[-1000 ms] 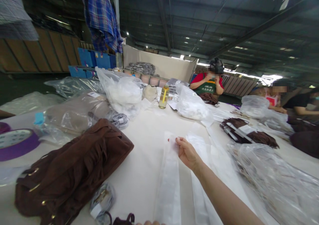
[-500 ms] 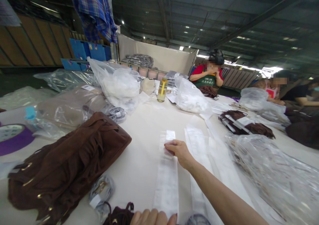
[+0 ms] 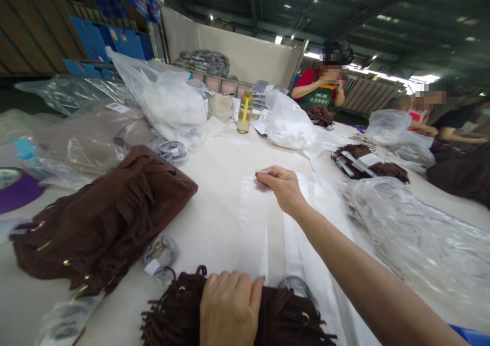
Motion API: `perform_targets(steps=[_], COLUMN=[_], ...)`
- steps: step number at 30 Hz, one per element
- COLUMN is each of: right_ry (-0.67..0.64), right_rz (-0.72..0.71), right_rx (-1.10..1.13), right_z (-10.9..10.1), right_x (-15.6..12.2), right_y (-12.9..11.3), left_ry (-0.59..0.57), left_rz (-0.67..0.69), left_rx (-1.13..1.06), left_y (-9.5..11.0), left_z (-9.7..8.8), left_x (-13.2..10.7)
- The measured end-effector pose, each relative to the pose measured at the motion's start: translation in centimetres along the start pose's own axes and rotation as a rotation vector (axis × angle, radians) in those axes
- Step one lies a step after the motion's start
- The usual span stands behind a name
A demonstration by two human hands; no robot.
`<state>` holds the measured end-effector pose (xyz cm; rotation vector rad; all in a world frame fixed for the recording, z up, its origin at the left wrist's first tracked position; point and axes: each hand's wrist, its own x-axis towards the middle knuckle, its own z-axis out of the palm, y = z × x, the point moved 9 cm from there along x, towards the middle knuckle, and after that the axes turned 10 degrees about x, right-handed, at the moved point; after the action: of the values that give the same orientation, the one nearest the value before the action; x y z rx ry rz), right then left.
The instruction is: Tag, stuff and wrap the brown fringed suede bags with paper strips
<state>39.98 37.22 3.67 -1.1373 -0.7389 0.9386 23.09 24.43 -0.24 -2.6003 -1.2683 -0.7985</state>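
At the bottom middle, my left hand [image 3: 229,305] is closed over the top of a dark brown fringed bag [image 3: 285,310], its thumb along the right side. Farther forward, my right hand [image 3: 281,185] pinches the far end of a thin, whitish translucent strip [image 3: 252,223] between thumb and fingertips. The strip lies lengthwise on the table, running back toward the fringed bag. More whitish strips [image 3: 296,249] lie to its right, partly behind my right forearm. A larger brown bag [image 3: 111,213] with brass-coloured eyelets rests on its side at the left.
Coiled cords in clear wrap [image 3: 160,254] sit between the bags. A bottle of yellowish liquid [image 3: 245,113] stands at the back, between plastic bags [image 3: 291,124]. Purple tape [image 3: 23,193] lies far left, clear plastic packing [image 3: 413,233] at right. A co-worker [image 3: 321,88] sits across the table.
My view has tipped downward, bringing more of the fringed bag and my left hand into sight. My right hand still pinches the end of the strip, whose pale label no longer shows clearly.
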Motion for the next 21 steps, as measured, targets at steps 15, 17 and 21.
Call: perform_targets(steps=[15,17,21], right_ry=[-0.348,-0.359,-0.304], right_rz=[-0.575,-0.615,-0.681], right_rx=[-0.668,-0.702,-0.699], right_z=[6.3,6.8,6.8], right_x=[-22.0,-24.2,-28.5], right_y=[-10.4,-10.0,-8.3], left_ry=[-0.001,-0.023,-0.049], left_rz=[0.169,0.193,0.197], left_rx=[-0.058,-0.092,-0.162], left_y=[1.9,2.3,2.2], left_z=[-4.5,-4.4,-4.0], left_x=[-3.6,-5.0,-5.7])
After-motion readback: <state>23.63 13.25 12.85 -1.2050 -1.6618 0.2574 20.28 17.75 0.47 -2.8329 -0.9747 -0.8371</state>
